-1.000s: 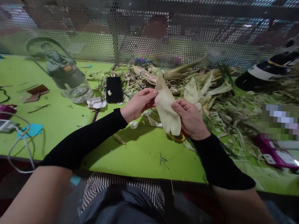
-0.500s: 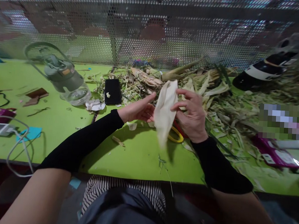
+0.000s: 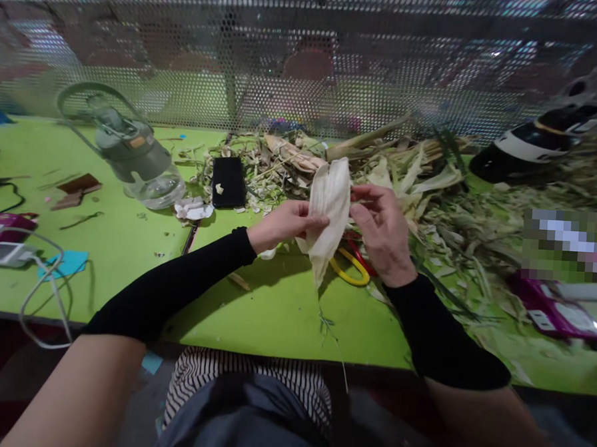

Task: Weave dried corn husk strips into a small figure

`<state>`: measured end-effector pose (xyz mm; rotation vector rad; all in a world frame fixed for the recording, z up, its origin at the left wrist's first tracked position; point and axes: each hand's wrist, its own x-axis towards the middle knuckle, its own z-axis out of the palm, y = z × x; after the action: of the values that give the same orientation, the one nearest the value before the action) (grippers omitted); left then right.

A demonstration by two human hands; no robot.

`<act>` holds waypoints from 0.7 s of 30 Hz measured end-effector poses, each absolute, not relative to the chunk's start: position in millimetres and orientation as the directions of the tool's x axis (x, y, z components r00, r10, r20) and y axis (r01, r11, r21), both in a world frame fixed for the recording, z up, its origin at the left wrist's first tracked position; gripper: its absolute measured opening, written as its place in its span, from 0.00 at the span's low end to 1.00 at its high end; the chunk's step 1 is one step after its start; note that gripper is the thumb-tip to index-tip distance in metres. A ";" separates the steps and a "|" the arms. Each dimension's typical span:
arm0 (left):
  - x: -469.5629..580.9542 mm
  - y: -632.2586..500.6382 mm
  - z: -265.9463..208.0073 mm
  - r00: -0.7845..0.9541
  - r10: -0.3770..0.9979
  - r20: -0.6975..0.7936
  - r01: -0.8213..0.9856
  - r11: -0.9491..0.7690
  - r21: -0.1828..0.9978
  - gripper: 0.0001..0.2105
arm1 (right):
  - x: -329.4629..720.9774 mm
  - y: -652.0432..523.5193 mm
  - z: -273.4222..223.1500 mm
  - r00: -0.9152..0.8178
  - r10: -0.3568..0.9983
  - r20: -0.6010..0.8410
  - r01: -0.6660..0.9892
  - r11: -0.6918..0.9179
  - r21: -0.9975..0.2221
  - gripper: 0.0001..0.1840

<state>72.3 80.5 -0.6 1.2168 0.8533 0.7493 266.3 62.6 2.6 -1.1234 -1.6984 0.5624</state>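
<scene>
A pale, dry corn husk (image 3: 332,195) hangs upright in front of me, its narrow tip pointing down over the table. My left hand (image 3: 288,224) is closed on its left side, thumb across the front and fingers behind. At the right edge, my right hand (image 3: 384,231) has its thumb and bent fingers closed on the husk; the fingertips are partly hidden. Under the right hand lie scissors with yellow and red handles (image 3: 352,268), partly covered. Behind both hands spreads a heap of husk scraps (image 3: 286,173), with longer husks (image 3: 406,169) on its right.
A black phone (image 3: 229,183) and a tilted-looking bottle with a handle (image 3: 144,155) stand left of the heap. A dark bottle (image 3: 523,145) is at back right. Purple devices (image 3: 549,307) lie at the sides, a white cable (image 3: 49,297) at left. A perforated screen (image 3: 287,63) closes off the back.
My left hand, open beside the husk before, has closed on it with the thumb in front. The husk has stopped swinging and faces me flatter. My right hand stays at its right edge.
</scene>
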 end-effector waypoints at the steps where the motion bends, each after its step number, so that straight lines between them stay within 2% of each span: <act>1: 74.1 79.6 -1.0 0.480 0.865 -0.147 -0.037 0.187 0.982 0.05 | 264.2 61.5 2.8 -0.084 0.907 0.413 0.408 0.410 -0.816 0.19; 3: 76.1 77.6 0.1 0.461 0.878 -0.126 -0.033 0.159 0.987 0.06 | 260.6 59.6 3.1 -0.089 0.927 0.363 0.462 0.362 -0.810 0.20; 6: 75.4 76.3 3.7 0.445 0.889 -0.111 -0.050 0.148 0.988 0.06 | 258.7 59.4 2.3 -0.078 0.929 0.362 0.500 0.351 -0.792 0.24; 12: 72.2 81.2 1.5 0.488 0.859 -0.155 -0.144 0.254 0.956 0.05 | 261.9 67.5 -8.2 -0.055 0.975 0.217 0.234 0.223 -0.946 0.24; 15: 72.5 83.2 -3.9 0.482 0.866 -0.137 -0.181 0.251 0.951 0.06 | 262.5 68.7 -10.9 -0.085 0.982 0.170 0.134 0.180 -0.974 0.22; 21: 72.6 83.3 -6.4 0.446 0.894 -0.045 -0.126 0.112 0.986 0.12 | 261.8 65.4 -3.1 -0.135 0.970 0.201 0.250 0.229 -0.941 0.21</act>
<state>72.6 83.3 -6.4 1.2262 0.8041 0.8808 261.8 65.4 -3.1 -1.1774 -1.5794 0.9817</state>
